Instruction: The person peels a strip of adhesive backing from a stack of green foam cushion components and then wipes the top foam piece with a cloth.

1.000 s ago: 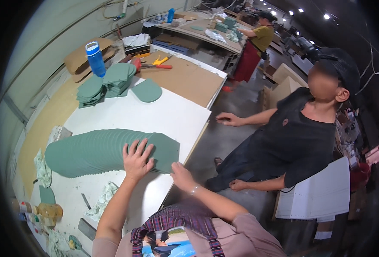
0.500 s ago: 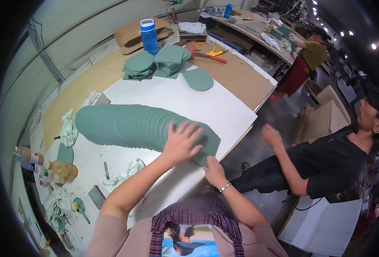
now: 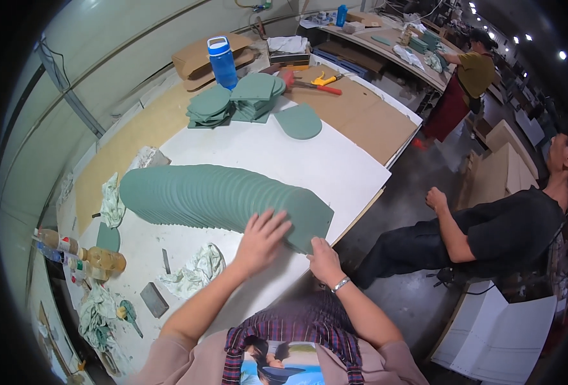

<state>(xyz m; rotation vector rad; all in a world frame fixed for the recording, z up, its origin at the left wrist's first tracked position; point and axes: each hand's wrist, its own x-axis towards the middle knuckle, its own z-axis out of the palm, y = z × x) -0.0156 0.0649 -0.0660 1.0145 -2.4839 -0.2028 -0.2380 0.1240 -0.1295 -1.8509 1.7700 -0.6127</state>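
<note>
A long row of overlapping thin green round-ended pieces runs across the white tabletop, fanned like shingles. Its rightmost green piece lies face up on top, with straight edges toward the table edge. My left hand rests with fingers spread along the near side of the row, its fingertips over the pieces close to the right end. My right hand, with a bracelet at the wrist, pinches the near corner of the rightmost piece between thumb and fingers. The underside of that corner is hidden.
Green stacks, a single green piece and a blue bottle stand at the back. Nearer lie a crumpled rag, a grey block and plastic bottles. A person in black stands at the right.
My left hand has slid left and toward me, off the face of the rightmost piece. My right hand stays at its corner. The person in black has shifted right and lowered a hand.
</note>
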